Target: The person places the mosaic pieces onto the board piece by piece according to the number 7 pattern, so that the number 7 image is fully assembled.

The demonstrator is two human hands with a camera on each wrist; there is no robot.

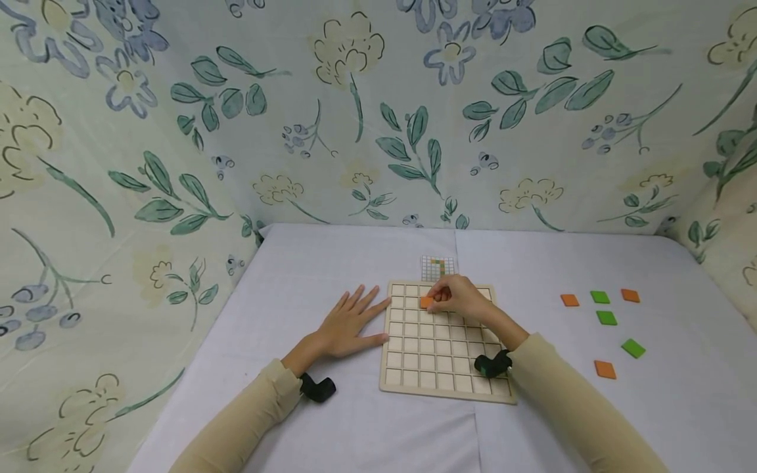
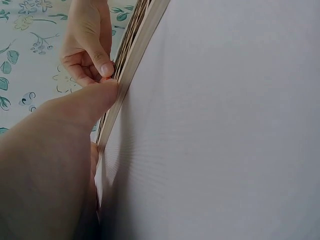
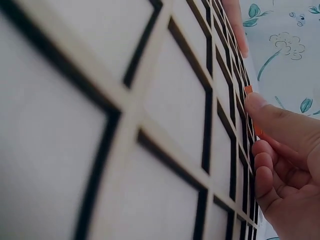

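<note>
While my left hand (image 1: 350, 323) lies flat on the white tabletop (image 1: 331, 263), its fingers are straight and spread, and the fingertips touch the left edge of the wooden grid board (image 1: 440, 368). It holds nothing. From the left wrist view, my thumb (image 2: 95, 100) rests against that same board edge.

Moving right, my right hand (image 1: 458, 297) sits over the upper part of the board, its grip pinched on an orange square tile (image 1: 427, 302). The tile is down at a cell in the second row from the far edge, a little left of the board's middle; I cannot tell whether it is fully seated. In the right wrist view, only a sliver of orange (image 3: 248, 90) shows at my fingertips (image 3: 260, 102), close against the grid.

Just beyond the board's far edge lies a small pattern card (image 1: 438, 267) with coloured squares.

Further right, well apart from the board, loose tiles lie on the tabletop: three orange tiles (image 1: 570, 300) and three green tiles (image 1: 606, 318), scattered in a rough cluster.
</note>
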